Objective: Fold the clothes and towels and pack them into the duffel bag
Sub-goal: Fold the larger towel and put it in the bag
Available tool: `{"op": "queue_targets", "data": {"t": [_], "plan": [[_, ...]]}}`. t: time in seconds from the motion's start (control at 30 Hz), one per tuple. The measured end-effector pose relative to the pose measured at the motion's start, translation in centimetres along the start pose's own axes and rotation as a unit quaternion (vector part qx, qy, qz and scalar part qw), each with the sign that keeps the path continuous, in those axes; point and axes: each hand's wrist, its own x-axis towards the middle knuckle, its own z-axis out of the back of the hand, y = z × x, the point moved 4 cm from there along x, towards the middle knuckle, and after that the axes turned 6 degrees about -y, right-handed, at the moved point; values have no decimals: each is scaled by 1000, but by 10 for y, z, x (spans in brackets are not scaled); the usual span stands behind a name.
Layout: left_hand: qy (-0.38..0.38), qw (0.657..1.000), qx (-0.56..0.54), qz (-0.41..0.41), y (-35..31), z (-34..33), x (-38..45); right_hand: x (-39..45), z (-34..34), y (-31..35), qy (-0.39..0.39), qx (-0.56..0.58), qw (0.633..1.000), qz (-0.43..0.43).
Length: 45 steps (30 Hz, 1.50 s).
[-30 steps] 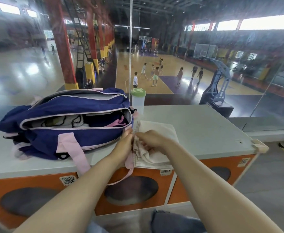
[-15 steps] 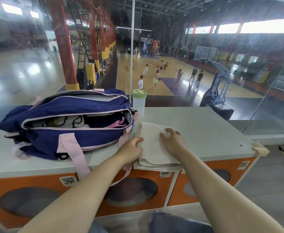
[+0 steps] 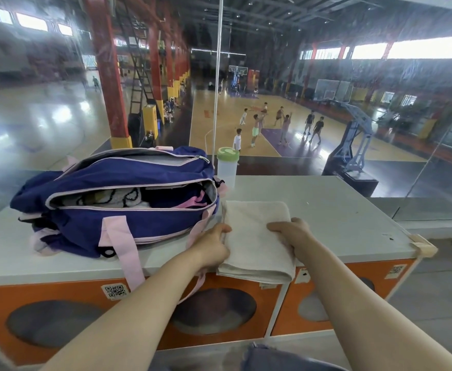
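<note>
A folded cream towel (image 3: 254, 236) lies on the grey counter (image 3: 334, 210), its near end hanging over the front edge. My left hand (image 3: 214, 246) grips the towel's left edge, thumb on top. My right hand (image 3: 290, 232) grips its right edge, fingers curled over the fold. Left of the towel lies the navy duffel bag (image 3: 117, 210) with pink straps. Its main zip is open, and patterned white and dark clothes show inside.
A clear bottle with a green lid (image 3: 227, 167) stands behind the bag's right end, close to the glass wall (image 3: 353, 103). Orange lockers (image 3: 59, 298) sit under the counter. A pink strap (image 3: 128, 253) hangs over the counter's front edge.
The towel was bunched between my hands, then laid flat and smoothed. Both hands have moved out to its side edges and taken hold of them.
</note>
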Motion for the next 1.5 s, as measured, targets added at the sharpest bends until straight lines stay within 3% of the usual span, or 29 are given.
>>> {"op": "queue_targets", "data": {"t": [0.1, 0.2, 0.47, 0.53, 0.67, 0.77, 0.87, 0.93, 1.0, 1.1, 1.27, 1.33, 1.5], "plan": [[-15, 999, -39, 2, 3, -1, -1, -6, -1, 12, 53, 56, 996, 51], [-16, 998, -67, -10, 5, -1, -1, -14, -4, 18, 78, 44, 994, 59], [-6, 993, -113, -22, 4, 1, -8, -37, 24, 70, -12, -1, 984, 178], [-54, 992, -99, -55, -1, 10, -10, -46, 29, 85, -21, -22, 977, 211], [-255, 955, -110, -109, -15, 66, -28, -73, 27, 111, -18, -156, 945, 287], [-375, 915, -115, -95, -6, 114, -47, -96, 18, 128, 37, -121, 948, 293], [-399, 904, -151, -27, 18, 151, -52, -112, 5, 143, 100, -75, 950, 285], [-369, 908, -189, 55, 31, 167, -45, -120, -7, 151, 139, -49, 949, 277], [-304, 875, -354, 129, 37, 175, -42, -123, -20, 158, 168, -32, 946, 274], [-200, 772, -587, 140, 36, 180, -44, -125, -40, 161, 212, -21, 944, 250], [-124, 620, -768, 101, 31, 199, -28, -124, -68, 142, 305, -62, 933, 182], [-116, 588, -797, 72, 26, 212, -17, -119, -79, 134, 327, -82, 927, 163], [-100, 552, -828, 3, 9, 241, 9, -101, -104, 129, 345, -81, 925, 136]]}}
